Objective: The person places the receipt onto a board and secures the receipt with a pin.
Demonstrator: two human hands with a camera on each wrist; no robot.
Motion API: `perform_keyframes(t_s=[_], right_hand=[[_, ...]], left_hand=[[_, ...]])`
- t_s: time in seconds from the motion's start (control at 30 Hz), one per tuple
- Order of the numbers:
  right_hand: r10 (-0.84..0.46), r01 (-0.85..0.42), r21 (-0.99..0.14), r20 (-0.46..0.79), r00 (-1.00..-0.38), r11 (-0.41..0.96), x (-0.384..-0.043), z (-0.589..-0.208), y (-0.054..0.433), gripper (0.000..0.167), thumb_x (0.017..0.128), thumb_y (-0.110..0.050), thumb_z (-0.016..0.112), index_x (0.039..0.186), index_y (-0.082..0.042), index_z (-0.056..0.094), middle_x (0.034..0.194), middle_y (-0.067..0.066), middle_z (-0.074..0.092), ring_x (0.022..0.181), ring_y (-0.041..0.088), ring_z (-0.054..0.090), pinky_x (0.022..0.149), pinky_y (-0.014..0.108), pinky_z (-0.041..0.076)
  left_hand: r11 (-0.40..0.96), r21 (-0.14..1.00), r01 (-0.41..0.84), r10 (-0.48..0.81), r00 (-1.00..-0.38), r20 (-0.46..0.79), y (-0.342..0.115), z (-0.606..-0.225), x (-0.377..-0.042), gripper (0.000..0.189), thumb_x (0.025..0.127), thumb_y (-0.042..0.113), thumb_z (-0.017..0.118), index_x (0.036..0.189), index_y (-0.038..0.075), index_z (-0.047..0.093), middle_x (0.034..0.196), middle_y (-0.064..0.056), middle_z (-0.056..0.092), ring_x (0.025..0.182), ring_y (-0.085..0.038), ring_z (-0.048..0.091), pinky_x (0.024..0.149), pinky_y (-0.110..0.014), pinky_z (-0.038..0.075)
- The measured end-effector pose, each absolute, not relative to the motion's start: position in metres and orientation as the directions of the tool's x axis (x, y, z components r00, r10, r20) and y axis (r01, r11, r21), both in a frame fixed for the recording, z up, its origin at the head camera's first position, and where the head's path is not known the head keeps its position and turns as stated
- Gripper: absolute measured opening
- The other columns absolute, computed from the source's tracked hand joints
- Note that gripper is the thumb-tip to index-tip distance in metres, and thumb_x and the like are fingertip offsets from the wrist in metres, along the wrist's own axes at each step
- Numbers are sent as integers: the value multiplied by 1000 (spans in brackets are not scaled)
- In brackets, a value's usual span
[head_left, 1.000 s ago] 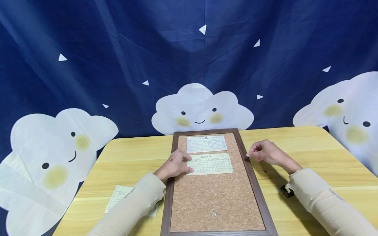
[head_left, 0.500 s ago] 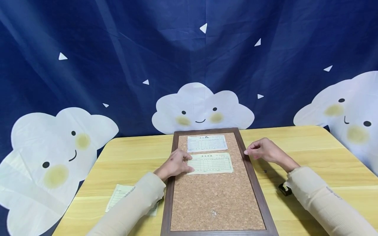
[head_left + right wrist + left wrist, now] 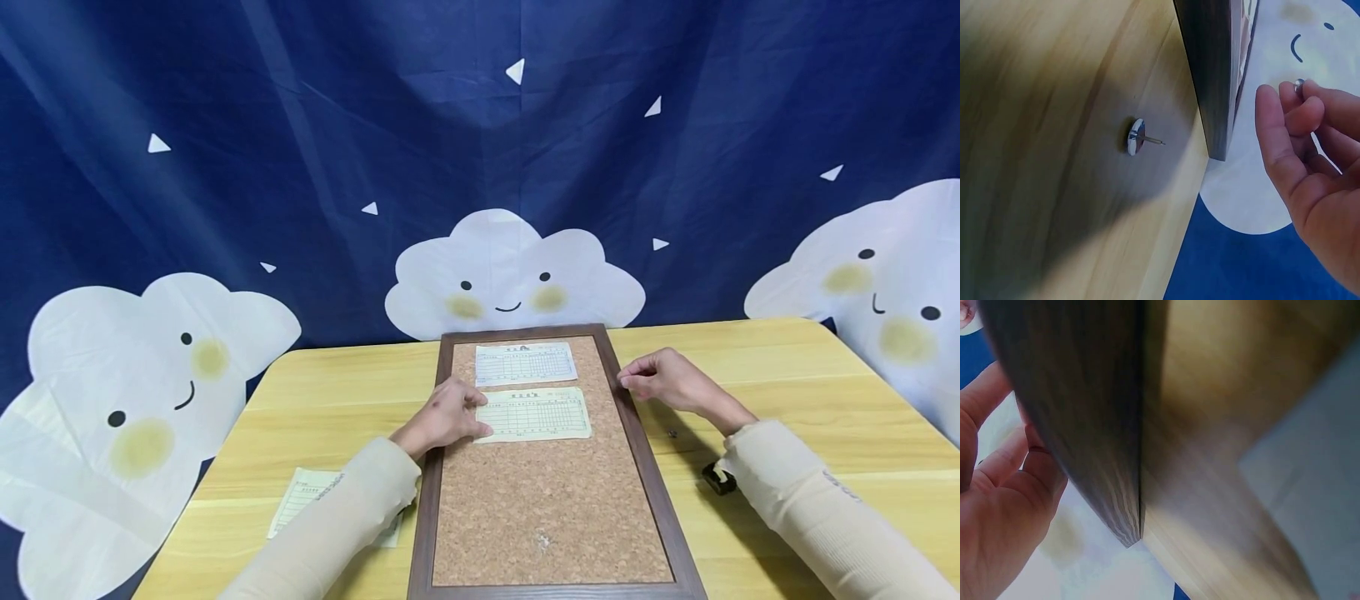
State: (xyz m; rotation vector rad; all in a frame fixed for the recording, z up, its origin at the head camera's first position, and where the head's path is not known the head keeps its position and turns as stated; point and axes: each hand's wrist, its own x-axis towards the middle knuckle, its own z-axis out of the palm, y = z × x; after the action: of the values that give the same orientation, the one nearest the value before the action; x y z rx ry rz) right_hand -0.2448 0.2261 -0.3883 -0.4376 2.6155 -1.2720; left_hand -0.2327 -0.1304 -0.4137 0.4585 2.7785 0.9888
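Observation:
A brown-framed corkboard (image 3: 551, 508) lies on the table with two printed paper slips on it. At the left end of the lower, yellowish slip (image 3: 534, 415), my left hand (image 3: 447, 415) presses with thumb and fingers spread. The whitish slip (image 3: 527, 365) is just above it, towards the board's far end. My right hand (image 3: 670, 383) hovers by the board's right frame, pinching a small shiny thumbtack (image 3: 1299, 87) between thumb and fingers; its pin is hidden. Another thumbtack (image 3: 1137, 137) lies on the table beside the board, its pin pointing away from the tabletop.
More yellowish slips (image 3: 300, 502) lie on the table (image 3: 360, 387), partly under my left forearm. A dark object (image 3: 718, 480) shows at my right cuff. Behind the table hangs a blue curtain (image 3: 480, 125) printed with clouds.
My right hand has shifted slightly up and left along the board's right frame, the fingertips turning a little. My left hand and the slips stay in place.

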Motion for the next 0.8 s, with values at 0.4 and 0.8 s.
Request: perform_keyframes(t_s=[0.4,0.8], right_hand=[[-361,-198,-813,-16,-932,547,-245,-389,222,19,98,-1,60,107,14,68,102,23,71,91,32,70,76,40,59],[-390,-213,-825,-10,-921,524,-245,-388,216,20,98,0,60,109,15,67,104,25,69,93,35,69,76,41,59]], left_hand=[[734,640,229,333,-942,-44,-129,-414,-233,46,73,12,90,114,0,73,112,-10,59,99,-21,51,90,-39,46],[722,646,248,353,-935,-36,-132,-414,-233,45,74,13,90,114,0,73,109,-7,60,98,-20,51,87,-39,46]])
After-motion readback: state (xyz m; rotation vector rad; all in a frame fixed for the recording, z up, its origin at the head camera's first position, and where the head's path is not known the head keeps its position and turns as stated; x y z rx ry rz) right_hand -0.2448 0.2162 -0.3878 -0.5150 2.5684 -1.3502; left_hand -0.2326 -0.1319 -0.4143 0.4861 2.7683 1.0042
